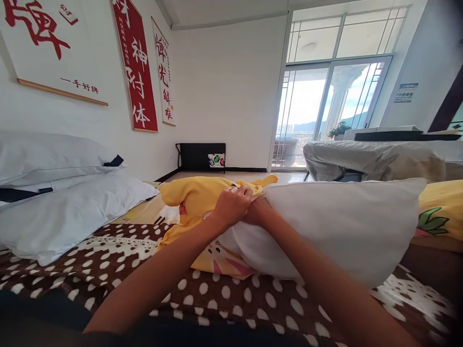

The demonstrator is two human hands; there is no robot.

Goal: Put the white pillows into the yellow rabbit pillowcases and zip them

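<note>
A white pillow (343, 226) lies across the brown polka-dot bedspread (231, 299) in front of me. A yellow cartoon-print pillowcase (195, 197) is bunched at the pillow's left end. My left hand (231, 205) is closed, its fingers gripping the pillowcase's edge at the pillow's corner. My right hand (257, 212) lies right beside it, mostly hidden behind the left hand and pressed against the pillow's end; its fingers do not show.
Two white pillows (61, 193) are stacked at the left by the wall. Red-lettered scrolls hang above them. A covered table (372, 159) stands at the right, a black rack (202, 156) by the far wall, and glass balcony doors (325, 106) behind.
</note>
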